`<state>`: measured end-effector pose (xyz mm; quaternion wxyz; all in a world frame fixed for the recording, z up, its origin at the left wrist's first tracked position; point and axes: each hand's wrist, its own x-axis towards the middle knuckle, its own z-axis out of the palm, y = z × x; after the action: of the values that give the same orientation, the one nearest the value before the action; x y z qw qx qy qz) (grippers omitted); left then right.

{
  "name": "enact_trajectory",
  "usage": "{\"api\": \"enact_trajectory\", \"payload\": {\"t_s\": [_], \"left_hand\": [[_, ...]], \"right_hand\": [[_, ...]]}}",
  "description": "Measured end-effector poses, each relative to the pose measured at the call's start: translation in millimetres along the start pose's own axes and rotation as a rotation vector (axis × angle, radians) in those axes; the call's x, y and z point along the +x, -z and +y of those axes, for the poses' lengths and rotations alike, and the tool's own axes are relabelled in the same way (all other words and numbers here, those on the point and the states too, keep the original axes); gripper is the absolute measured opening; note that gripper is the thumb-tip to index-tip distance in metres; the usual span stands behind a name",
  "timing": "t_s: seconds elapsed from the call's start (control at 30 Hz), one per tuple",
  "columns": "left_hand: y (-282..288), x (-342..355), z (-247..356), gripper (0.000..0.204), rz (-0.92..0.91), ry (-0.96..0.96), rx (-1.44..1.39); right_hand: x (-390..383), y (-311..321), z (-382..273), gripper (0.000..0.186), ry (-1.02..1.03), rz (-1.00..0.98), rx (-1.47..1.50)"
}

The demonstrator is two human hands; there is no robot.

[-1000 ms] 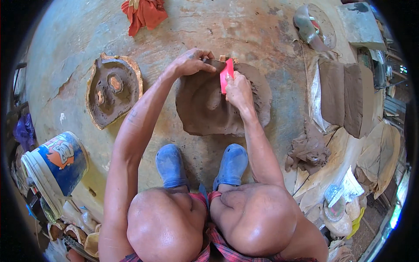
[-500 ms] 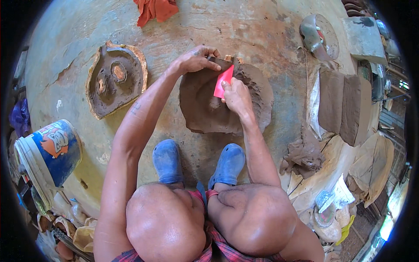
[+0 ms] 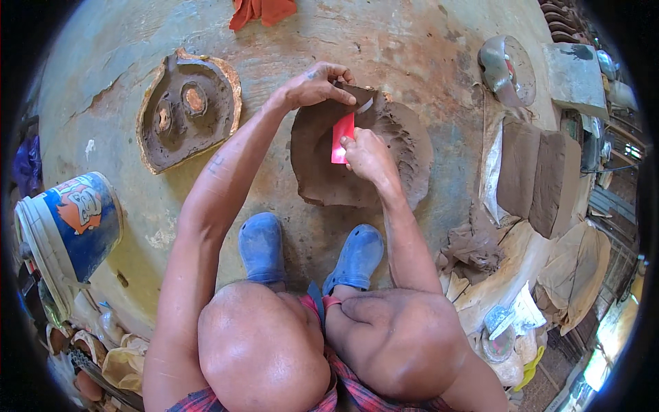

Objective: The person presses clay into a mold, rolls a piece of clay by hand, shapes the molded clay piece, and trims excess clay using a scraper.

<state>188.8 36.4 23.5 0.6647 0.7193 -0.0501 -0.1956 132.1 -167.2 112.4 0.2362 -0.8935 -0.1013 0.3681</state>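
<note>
A thick brown clay slab [image 3: 322,185] lies on the floor ahead of my feet, its right part roughly dented and its middle hollowed. My left hand [image 3: 321,85] pinches the slab's raised far edge between thumb and fingers. Closed around a flat pinkish-red scraper [image 3: 342,139], my right hand [image 3: 371,156] holds it over the slab's hollow; whether its edge touches the clay I cannot tell. A pale shiny streak shows on the clay near my left thumb. Left of the slab sits a mould [image 3: 237,113] with a tan rim, lined with clay around two openings.
A blue and white bucket [image 3: 93,223] stands at the left. On the right are clay blocks [image 3: 527,168], a soft clay lump [image 3: 476,247], a grey curved vessel [image 3: 495,65] and a concrete block [image 3: 575,77]. An orange cloth [image 3: 264,10] lies at the far edge.
The scraper has moved left and toward me over the clay and stands more upright. My left hand still grips the far edge. The whole view has shifted slightly.
</note>
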Motion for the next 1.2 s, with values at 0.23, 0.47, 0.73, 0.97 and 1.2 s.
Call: {"api": "enact_trajectory", "payload": {"t_s": [0.23,0.47,0.73,0.97,1.2], "left_hand": [[4,-8,16,0.026,0.029,-0.031,-0.128],[13,-31,30,0.024,0.103,-0.122,-0.203],[25,-69,58,0.027,0.258,-0.180,-0.201],[28,-102,97,0.024,0.328,-0.171,-0.413],[4,-133,191,0.019,0.325,-0.393,-0.092]], "right_hand": [[-1,-10,1,0.031,0.032,-0.071,-0.048],[-9,-21,1,0.031,0.124,-0.168,-0.077],[-21,-27,14,0.030,0.356,-0.245,-0.207],[-51,-21,11,0.025,0.255,-0.488,-0.435],[-111,55,40,0.027,0.224,-0.339,-0.169]]}}
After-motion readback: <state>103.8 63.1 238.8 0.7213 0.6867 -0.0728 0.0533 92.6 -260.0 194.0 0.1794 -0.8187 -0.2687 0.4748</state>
